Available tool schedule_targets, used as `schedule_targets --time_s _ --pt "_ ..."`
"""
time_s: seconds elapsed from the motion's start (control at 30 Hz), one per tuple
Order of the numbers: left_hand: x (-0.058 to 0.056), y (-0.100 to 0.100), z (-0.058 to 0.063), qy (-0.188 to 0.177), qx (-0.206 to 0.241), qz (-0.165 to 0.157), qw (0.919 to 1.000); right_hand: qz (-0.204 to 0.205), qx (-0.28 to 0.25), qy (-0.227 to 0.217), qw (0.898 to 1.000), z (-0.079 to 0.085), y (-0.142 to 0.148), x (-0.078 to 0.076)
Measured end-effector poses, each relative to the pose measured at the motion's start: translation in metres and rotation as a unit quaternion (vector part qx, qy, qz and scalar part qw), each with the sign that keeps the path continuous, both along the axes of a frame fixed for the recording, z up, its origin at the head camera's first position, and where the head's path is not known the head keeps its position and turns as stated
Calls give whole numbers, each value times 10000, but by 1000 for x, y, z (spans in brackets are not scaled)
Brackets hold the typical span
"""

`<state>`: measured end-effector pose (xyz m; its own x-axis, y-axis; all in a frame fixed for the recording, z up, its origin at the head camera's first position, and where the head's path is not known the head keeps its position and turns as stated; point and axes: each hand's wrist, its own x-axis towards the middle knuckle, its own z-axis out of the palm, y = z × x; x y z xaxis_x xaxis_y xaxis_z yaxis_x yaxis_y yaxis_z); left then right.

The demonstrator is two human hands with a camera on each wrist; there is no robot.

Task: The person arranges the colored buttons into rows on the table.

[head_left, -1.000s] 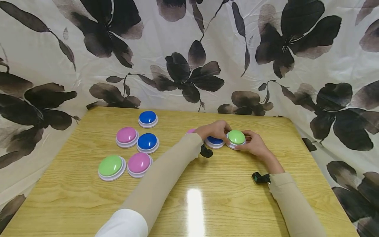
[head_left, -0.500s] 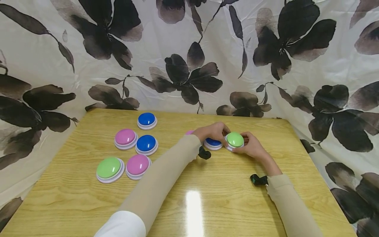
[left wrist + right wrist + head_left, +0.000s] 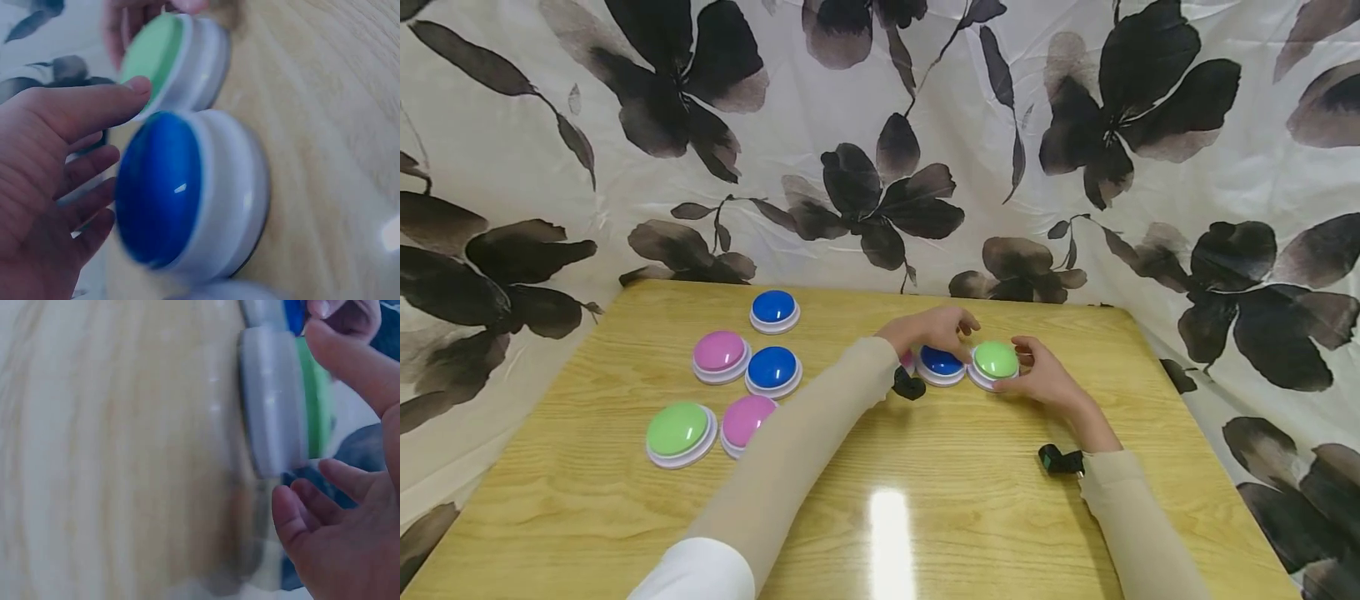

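A green push button with a white base stands at the right end of a row on the table. Beside it is a blue push button, and a pink one is mostly hidden by the left wrist. My left hand hovers over the blue button; in the left wrist view its thumb overlaps the green dome, its fingers spread and holding nothing. At the green button's right side is my right hand, fingers loosely spread and apart from the base in the right wrist view.
Left on the wooden table stand more push buttons: two blue, two pink and a green one. My left sleeve partly covers the nearer pink one. A flowered cloth hangs behind.
Both hands held the green button between them earlier; now they have let go. The left hand has lifted away slightly to the left, and the green button stays beside the blue one.
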<state>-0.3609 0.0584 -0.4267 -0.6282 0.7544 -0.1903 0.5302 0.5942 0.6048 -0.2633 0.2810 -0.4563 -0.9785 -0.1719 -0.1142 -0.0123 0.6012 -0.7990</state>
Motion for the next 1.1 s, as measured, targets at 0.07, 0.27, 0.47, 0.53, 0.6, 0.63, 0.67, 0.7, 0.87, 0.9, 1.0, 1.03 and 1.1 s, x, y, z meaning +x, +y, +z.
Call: schedule_targets --time_s 0.07,0.27,0.47,0.53,0.6,0.63,0.67,0.7,0.87,0.9,1.0,1.03,1.1 --pt "2 -11 9 -131 127 101 9998 -19 -26 95 10000 9 -1 5" --pt "6 -55 41 30 397 37 9992 152 -269 522 9982 35 -12 12" --pt "18 -101 67 288 447 60 9986 452 -187 961 9942 58 -34 20" --pt "25 -116 75 309 431 129 9985 601 -169 1055 9925 65 -44 24" --pt "33 -129 83 267 386 197 9987 775 -171 1111 9906 70 -54 27" --pt "38 -135 85 276 341 215 9988 853 -169 1117 9899 72 -59 29" --pt "43 -141 88 254 291 240 9990 923 -172 1109 9894 72 -64 31" --pt "49 -147 90 225 249 266 9991 998 -205 1093 9888 73 -69 32" --pt "73 -180 91 264 131 317 9991 1345 -433 995 9850 71 -94 37" --pt "78 -186 90 275 139 326 9990 1414 -456 989 9839 69 -99 37" --pt "91 -205 84 312 221 359 9986 1580 -500 978 9813 64 -114 39" --pt "96 -211 82 318 234 405 9984 1628 -505 972 9806 62 -119 39" --pt "106 -223 77 321 245 531 9978 1757 -532 976 9781 57 -129 39"
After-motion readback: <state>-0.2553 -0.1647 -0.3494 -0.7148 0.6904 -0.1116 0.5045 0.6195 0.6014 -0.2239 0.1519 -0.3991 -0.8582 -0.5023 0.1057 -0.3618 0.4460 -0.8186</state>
